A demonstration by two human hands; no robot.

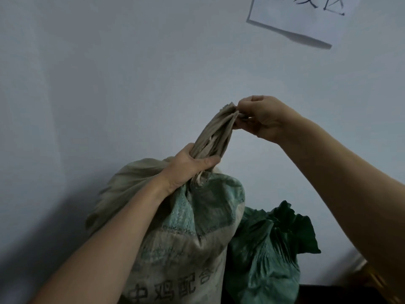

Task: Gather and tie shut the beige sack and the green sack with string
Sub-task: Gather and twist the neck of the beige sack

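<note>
The beige sack stands upright against the wall, printed with dark characters and a greenish patch. Its mouth is gathered into a long twisted neck that rises up and to the right. My left hand is closed around the base of that neck. My right hand pinches the top end of the gathered fabric. The green sack stands just right of the beige one, its crumpled top loose and untouched. I see no string.
A pale wall fills the background directly behind both sacks. A white paper sign with black handwriting hangs on it at the upper right. A dark floor strip shows at the bottom right.
</note>
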